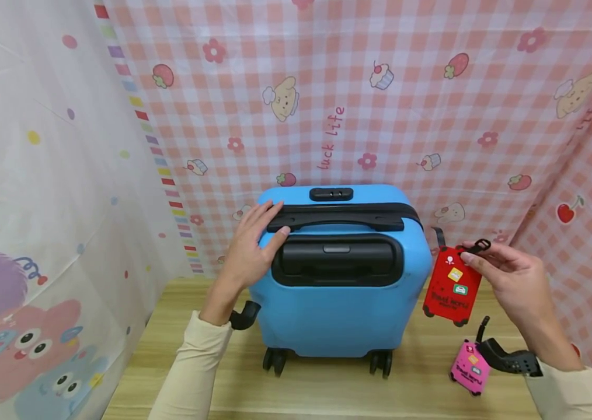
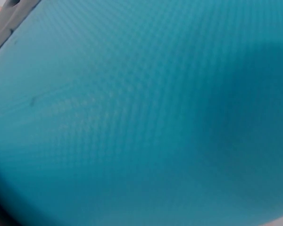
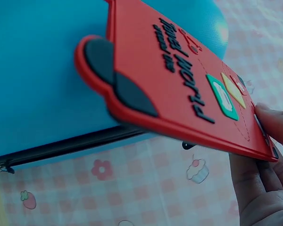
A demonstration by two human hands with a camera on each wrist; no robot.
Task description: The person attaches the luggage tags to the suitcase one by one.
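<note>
A blue suitcase (image 1: 338, 321) stands upright on the wood-grain surface, its black top handle and recessed black pull handle facing me. My left hand (image 1: 254, 251) rests on its upper left corner, fingers extended and thumb beside the end of the top handle (image 1: 338, 218). In the left wrist view, the ribbed blue shell (image 2: 132, 113) fills nearly everything. Right of the suitcase, my right hand (image 1: 519, 286) pinches a red luggage tag (image 1: 445, 291) by its top, near the black strap (image 1: 479, 246). The right wrist view shows the tag's raised lettering and dark corners.
A pink luggage tag (image 1: 466, 373) with a black strap lies on the wood-grain surface (image 1: 296, 396) below my right hand. Behind the suitcase hangs a pink checked cloth (image 1: 296, 70); a white cartoon-printed cloth (image 1: 75, 175) hangs at the left.
</note>
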